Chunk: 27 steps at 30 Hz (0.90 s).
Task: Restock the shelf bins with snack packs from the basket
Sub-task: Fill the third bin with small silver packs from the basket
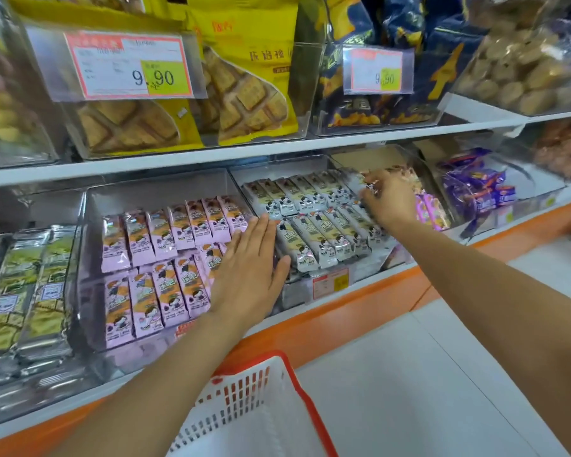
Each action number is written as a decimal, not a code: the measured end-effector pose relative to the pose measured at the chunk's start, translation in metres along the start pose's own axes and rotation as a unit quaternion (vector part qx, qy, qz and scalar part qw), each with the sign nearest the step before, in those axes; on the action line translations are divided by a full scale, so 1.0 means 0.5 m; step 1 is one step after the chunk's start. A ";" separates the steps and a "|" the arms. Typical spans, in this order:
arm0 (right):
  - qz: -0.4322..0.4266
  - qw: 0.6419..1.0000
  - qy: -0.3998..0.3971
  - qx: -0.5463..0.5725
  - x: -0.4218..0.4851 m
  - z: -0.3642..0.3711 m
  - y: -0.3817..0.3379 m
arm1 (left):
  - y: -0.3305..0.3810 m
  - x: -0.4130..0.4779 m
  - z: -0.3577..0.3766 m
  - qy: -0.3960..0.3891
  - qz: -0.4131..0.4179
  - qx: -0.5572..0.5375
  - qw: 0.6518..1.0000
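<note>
pressing l grip point(251, 268) flat, wide on glossy pink packs point(165, 232), r grip point(389, 199) pinching slim white pack point(363, 184), clear bin point(271, 171)

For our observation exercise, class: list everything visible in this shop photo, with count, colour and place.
pink snack packs: over a dozen, pink, left-centre bin
white snack packs: over a dozen, white-grey, centre bin
green packs: several, green, far-left bin
purple packs: several, purple, right bin
yellow biscuit bags: at least two, yellow, upper shelf
dark blue bags: several, dark blue, upper shelf right
price tags: two, red-edged, upper bins
basket: one, white with red rim, bottom centre
left hand: flat, where pink and white packs meet
right hand: pinching a white pack, centre bin's far right
</note>
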State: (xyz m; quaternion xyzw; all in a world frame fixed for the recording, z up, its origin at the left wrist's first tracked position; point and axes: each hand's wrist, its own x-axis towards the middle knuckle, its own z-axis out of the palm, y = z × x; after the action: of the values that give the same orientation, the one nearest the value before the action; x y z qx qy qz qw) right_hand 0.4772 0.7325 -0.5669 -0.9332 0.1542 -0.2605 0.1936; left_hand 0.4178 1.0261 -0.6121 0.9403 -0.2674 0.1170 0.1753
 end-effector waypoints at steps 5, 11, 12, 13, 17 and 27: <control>-0.005 1.000 -0.004 -0.005 0.016 0.021 -0.005 | -0.001 0.000 0.002 -0.001 -0.001 0.002 1.000; -0.028 0.998 -0.036 -0.042 0.013 0.025 -0.012 | 0.000 0.000 -0.001 -0.003 -0.001 0.003 1.000; -0.027 0.998 -0.040 -0.047 0.011 0.023 -0.013 | 0.001 -0.001 -0.002 -0.007 -0.002 0.003 1.000; -0.027 0.997 -0.044 -0.049 0.009 0.019 -0.014 | 0.001 0.000 -0.003 -0.011 -0.003 0.002 1.000; -0.034 0.997 -0.057 -0.027 -0.009 -0.002 -0.020 | 0.004 -0.001 -0.014 -0.026 -0.010 0.005 1.000; -0.151 0.975 -0.046 0.156 -0.211 -0.063 -0.133 | -0.007 -0.106 -0.067 0.028 0.043 0.015 0.999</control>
State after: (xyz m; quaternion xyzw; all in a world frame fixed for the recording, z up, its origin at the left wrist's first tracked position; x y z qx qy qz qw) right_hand 0.3863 0.8232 -0.5575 -0.9151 -0.0406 -0.2640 0.3020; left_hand 0.3714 1.0666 -0.5992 0.9267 -0.3008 0.1545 0.1636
